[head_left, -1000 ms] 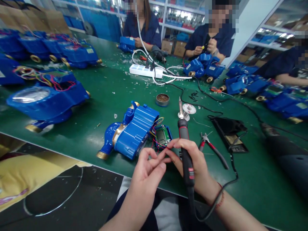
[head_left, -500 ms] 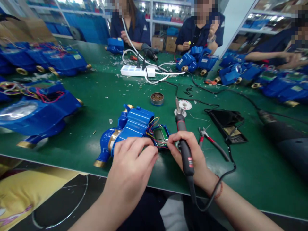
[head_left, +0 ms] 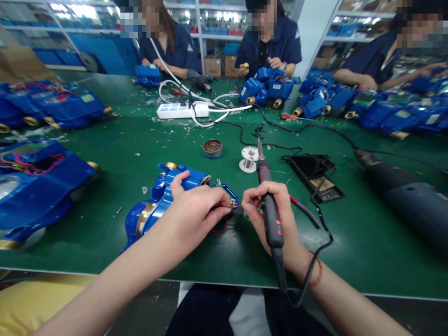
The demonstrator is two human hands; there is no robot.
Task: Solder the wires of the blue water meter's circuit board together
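Note:
My left hand (head_left: 196, 210) pinches a thin red wire (head_left: 238, 207) between thumb and forefinger. Its forearm crosses over a blue water meter (head_left: 161, 189) with brass fittings, which lies on its side. My right hand (head_left: 290, 233) grips a black soldering iron (head_left: 271, 221), tip pointing up and away. The thumb and forefinger of that same hand also pinch near the wire's other end. Just beyond the fingertips sits the meter's small open blue housing (head_left: 229, 190), partly hidden by my left hand. A loop of red wire hangs below it.
Beyond my hands stand a round tin (head_left: 212, 149) and a solder spool (head_left: 248, 164). Red-handled pliers (head_left: 305, 210), an iron stand (head_left: 327, 192) and a dark heat gun (head_left: 409, 200) lie right. A power strip (head_left: 182, 110) and more meters (head_left: 42, 172) surround them; co-workers sit opposite.
My left hand has turned and reached over the meter, with the red wire now stretched between both hands' fingertips. The small housing has tilted. The whole view has shifted rightward.

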